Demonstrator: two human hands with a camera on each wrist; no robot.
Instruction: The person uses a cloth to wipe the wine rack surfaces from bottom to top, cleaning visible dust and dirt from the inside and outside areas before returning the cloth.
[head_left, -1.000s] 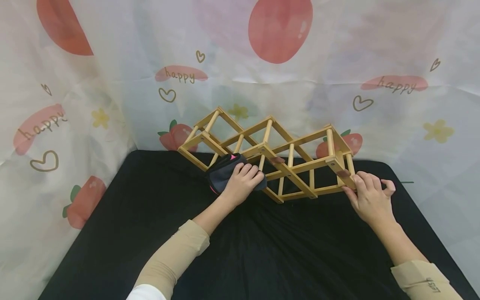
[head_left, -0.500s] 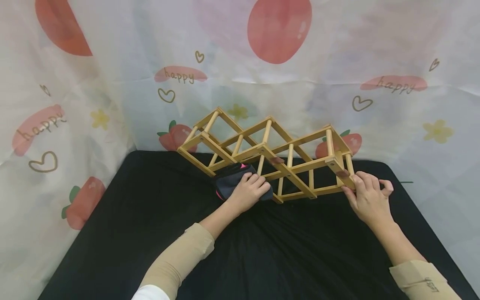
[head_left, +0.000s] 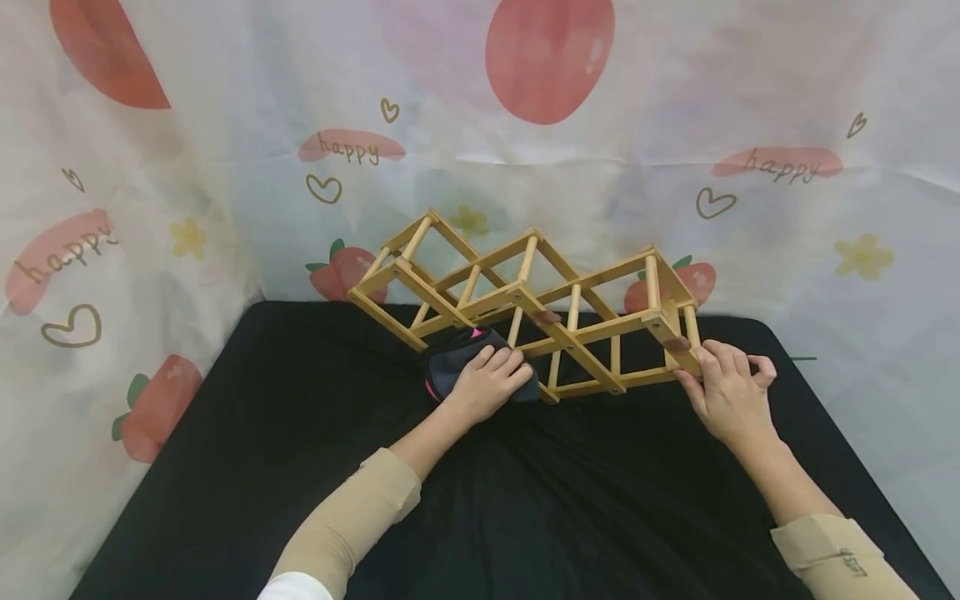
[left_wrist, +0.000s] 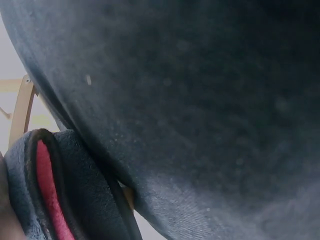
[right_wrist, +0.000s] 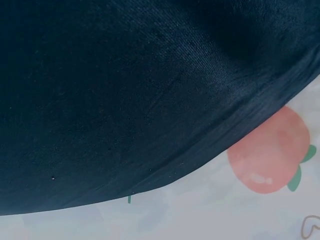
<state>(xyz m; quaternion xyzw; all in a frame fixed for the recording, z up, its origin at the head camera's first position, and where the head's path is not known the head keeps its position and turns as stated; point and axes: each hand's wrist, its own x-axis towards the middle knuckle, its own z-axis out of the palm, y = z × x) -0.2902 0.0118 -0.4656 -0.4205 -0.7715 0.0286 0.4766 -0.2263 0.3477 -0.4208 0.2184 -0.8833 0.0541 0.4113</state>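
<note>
Cloth (head_left: 446, 365) lies under the fingers (head_left: 512, 365) of the left hand (head_left: 480, 387).

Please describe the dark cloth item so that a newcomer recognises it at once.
On the black tabletop is a wooden lattice rack. In front of it, under the left hand, is the dark cloth item. Its navy fabric with pink touches differs from the rack's wood.

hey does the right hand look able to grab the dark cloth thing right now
Probably not right away: the right hand grips the right end of the wooden rack, and the left hand holds the dark cloth thing. If released, it would likely have an open path along the rack's front.
</note>
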